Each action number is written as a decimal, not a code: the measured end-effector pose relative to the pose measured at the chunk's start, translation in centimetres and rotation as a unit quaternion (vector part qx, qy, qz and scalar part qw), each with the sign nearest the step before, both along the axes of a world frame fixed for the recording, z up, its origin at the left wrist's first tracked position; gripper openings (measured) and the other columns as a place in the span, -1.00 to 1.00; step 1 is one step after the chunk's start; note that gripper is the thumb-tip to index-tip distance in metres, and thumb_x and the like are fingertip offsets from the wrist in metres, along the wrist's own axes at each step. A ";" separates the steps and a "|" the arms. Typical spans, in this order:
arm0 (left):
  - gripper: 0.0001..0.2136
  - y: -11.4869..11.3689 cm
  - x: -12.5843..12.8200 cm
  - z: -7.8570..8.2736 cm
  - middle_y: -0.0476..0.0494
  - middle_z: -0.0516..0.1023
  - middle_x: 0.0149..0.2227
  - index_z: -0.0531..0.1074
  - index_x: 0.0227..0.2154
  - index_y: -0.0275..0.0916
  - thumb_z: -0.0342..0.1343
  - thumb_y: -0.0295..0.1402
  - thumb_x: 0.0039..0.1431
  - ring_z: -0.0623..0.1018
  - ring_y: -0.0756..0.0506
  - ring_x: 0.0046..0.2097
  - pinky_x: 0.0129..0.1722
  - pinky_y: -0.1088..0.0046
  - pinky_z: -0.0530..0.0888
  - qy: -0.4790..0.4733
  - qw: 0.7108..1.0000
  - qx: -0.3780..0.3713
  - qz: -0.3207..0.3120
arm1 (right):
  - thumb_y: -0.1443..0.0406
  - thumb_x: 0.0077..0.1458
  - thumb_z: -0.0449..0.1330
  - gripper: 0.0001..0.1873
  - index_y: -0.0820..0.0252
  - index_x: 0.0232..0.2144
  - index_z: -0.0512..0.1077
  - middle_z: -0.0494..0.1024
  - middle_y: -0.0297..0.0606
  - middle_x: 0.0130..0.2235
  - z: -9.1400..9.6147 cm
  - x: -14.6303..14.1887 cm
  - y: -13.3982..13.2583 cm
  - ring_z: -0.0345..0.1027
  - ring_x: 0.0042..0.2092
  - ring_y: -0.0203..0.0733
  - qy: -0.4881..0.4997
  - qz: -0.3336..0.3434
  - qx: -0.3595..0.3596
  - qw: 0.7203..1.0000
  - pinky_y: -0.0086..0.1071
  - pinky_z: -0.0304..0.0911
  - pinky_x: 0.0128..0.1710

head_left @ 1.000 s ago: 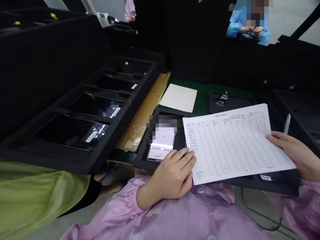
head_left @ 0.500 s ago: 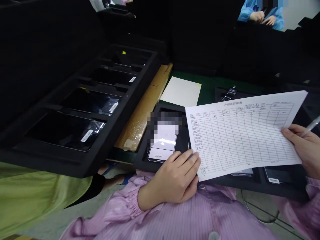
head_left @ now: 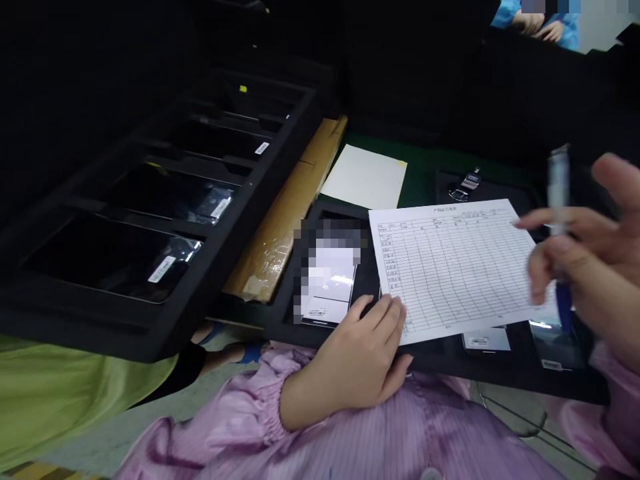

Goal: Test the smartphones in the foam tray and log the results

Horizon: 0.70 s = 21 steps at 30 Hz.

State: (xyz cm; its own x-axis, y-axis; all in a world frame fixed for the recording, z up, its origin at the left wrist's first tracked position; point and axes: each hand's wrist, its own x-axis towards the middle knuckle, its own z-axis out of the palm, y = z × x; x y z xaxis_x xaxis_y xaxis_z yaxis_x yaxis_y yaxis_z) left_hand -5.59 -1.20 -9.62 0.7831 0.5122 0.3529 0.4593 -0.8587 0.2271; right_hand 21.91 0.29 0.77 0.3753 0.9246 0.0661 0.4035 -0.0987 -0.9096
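A printed table form [head_left: 460, 273] on white paper lies over a black foam tray [head_left: 425, 357]. My left hand [head_left: 357, 353] rests at its lower left corner, fingers closed on the edge. My right hand [head_left: 585, 253] is raised at the form's right side, fingers curled around a clear pen [head_left: 559, 187] with a blue end. Left of the form, a lit phone [head_left: 330, 283] sits in the tray. Two more phones show below the form: one with a bright screen [head_left: 485, 339] and a darker one [head_left: 555, 343], partly hidden.
Another black tray [head_left: 240, 260] with several dark labelled phones stands at left. Beside it lies a taped brown cardboard strip [head_left: 270, 247]. Behind are a white sheet [head_left: 367, 177] and a metal tally counter [head_left: 467, 183]. A person in blue [head_left: 545, 23] is at the far right.
My right hand has let go of the form's right edge and lifted, with the pen now upright in it. The form has dropped flatter onto the tray. My left hand stays at its corner.
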 end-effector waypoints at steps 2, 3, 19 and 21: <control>-0.51 0.0 0.1 0.0 -0.48 0.50 0.13 0.39 0.12 -0.57 -0.05 -0.22 0.35 0.44 -0.34 0.17 0.16 0.07 0.30 -0.006 1.000 0.002 0.001 | 0.19 -0.02 0.32 -0.30 -0.33 0.19 0.29 0.55 -0.29 -0.07 -0.2 -2.9 0.3 0.37 -0.48 -0.24 0.112 0.107 -0.038 0.987 -0.38 0.22 -0.58; -0.51 0.0 0.2 0.1 -0.48 0.51 0.12 0.40 0.11 -0.58 -0.06 -0.21 0.35 0.44 -0.34 0.17 0.16 0.08 0.29 -0.007 1.000 0.004 0.001 | 0.16 -0.01 0.29 -0.43 -0.22 0.10 0.39 0.57 -0.29 -0.12 -0.6 -4.0 0.7 0.39 -0.46 -0.22 0.161 0.136 -0.070 0.975 -0.40 0.22 -0.59; -0.40 0.0 1.7 0.4 -0.42 0.47 0.18 0.48 0.07 -0.49 -0.16 -0.01 0.39 0.37 -0.35 0.19 0.13 0.09 0.19 0.048 0.998 0.018 0.043 | -0.13 0.07 0.32 -0.46 0.13 -0.56 0.29 0.33 -0.43 -0.65 -7.1 -8.0 3.7 0.08 -0.62 -0.39 0.139 0.237 -0.110 0.955 -0.49 0.04 -0.60; -0.37 -0.1 2.0 0.3 -0.44 0.46 0.19 0.48 0.08 -0.50 -0.17 0.01 0.39 0.36 -0.36 0.20 0.13 0.08 0.18 0.053 0.997 0.017 0.048 | -0.14 0.05 0.33 -0.39 0.13 -0.64 0.20 0.17 -0.49 -0.72 -6.8 -7.9 3.8 -0.08 -0.65 -0.43 0.129 0.213 -0.123 0.961 -0.49 -0.08 -0.65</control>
State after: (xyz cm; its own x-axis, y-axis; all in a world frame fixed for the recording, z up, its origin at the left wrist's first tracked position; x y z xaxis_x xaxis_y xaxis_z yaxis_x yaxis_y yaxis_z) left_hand -3.60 -1.26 -9.28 0.7644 0.5760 0.2897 0.5603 -0.8157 0.1436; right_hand 14.02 4.08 -6.06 -0.0667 0.9737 -0.2179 0.2185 -0.1988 -0.9554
